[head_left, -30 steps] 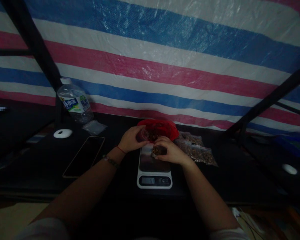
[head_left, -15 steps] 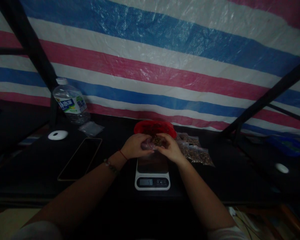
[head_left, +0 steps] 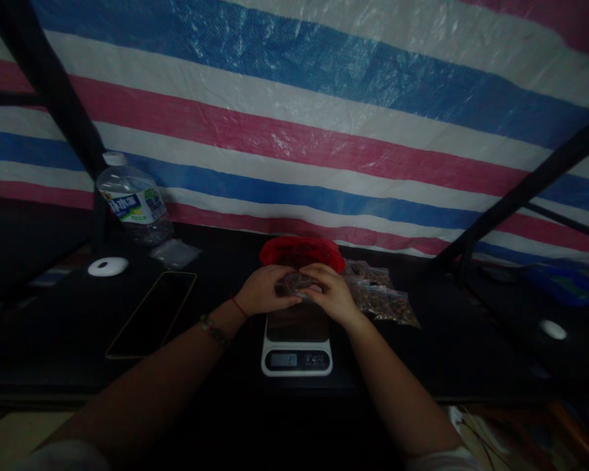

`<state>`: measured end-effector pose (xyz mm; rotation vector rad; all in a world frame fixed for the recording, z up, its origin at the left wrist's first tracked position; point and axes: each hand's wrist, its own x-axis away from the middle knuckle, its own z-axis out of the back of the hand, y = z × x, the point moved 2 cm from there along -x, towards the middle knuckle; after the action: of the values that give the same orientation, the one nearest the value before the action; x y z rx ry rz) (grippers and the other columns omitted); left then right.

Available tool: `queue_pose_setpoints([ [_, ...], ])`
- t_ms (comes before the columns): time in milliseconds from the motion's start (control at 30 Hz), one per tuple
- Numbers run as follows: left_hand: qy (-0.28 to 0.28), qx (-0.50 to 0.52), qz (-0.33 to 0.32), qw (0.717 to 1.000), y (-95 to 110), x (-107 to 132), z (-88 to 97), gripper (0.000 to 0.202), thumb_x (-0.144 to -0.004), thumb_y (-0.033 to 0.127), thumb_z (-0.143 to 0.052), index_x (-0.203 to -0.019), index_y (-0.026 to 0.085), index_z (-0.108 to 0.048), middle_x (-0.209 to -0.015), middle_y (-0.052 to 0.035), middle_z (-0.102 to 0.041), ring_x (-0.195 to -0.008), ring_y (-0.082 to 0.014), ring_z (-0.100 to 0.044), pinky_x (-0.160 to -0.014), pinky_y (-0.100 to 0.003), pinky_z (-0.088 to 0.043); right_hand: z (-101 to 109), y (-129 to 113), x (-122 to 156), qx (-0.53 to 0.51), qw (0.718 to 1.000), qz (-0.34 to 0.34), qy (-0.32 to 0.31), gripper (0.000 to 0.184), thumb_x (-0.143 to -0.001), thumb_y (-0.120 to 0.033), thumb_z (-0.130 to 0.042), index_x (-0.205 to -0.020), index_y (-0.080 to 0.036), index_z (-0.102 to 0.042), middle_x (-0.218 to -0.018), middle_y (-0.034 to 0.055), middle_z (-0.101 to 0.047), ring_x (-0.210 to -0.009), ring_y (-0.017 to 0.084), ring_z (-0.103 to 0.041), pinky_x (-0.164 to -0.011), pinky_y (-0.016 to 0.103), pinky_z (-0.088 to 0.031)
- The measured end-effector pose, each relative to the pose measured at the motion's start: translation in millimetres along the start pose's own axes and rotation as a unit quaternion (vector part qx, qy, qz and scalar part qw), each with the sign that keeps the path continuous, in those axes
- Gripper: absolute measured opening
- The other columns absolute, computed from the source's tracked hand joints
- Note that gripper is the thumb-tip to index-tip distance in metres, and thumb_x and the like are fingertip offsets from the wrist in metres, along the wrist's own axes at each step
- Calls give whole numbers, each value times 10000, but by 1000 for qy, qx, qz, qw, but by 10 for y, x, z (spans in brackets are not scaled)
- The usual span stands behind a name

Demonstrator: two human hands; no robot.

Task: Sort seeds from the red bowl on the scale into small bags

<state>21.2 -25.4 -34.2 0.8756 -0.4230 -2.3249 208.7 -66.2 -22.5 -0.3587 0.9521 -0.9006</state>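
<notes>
Both my hands meet above the far end of a white kitchen scale (head_left: 297,350) on the dark table (head_left: 78,366). My left hand (head_left: 262,292) and my right hand (head_left: 331,294) have their fingers closed on a small clear plastic bag (head_left: 298,283) with brownish bits inside, held between them. Just behind the hands sits a red bowl (head_left: 302,252). To the right of my right hand lie several filled clear bags (head_left: 383,297) of the same brownish stuff.
A phone (head_left: 152,314) lies face up at the left. A white round object (head_left: 108,266), an empty clear bag (head_left: 175,252) and a water bottle (head_left: 133,206) stand at the back left. Black frame bars cross a striped tarp (head_left: 324,131) behind.
My right hand rose from the scale's plate and joined my left hand; both now hold the small bag together just in front of the red bowl.
</notes>
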Motion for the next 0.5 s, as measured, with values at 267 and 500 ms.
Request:
queue_pose_setpoints([
  [267, -12, 23, 16, 1000, -2, -3, -26, 578, -641, 532, -714, -1109, 217, -586, -1046, -76, -682, -952, -261, -644, -850, -391, -496, -31, -10, 21, 10, 1000, -24, 5, 481, -786, -243, -672, -1250, -313, -567, -1217, 53, -620, -1122, 217, -575, -977, 399, -464],
  [500, -1, 96, 32, 995, -9, -6, -2, 458, -679, 391, -700, -1080, 205, -578, -1037, -66, -673, -928, -229, -643, -819, -368, -508, -6, -31, -2, 27, 999, -24, 1, 550, -752, -176, -653, -1274, -295, -528, -1164, 71, -600, -1067, 219, -577, -946, 407, -476],
])
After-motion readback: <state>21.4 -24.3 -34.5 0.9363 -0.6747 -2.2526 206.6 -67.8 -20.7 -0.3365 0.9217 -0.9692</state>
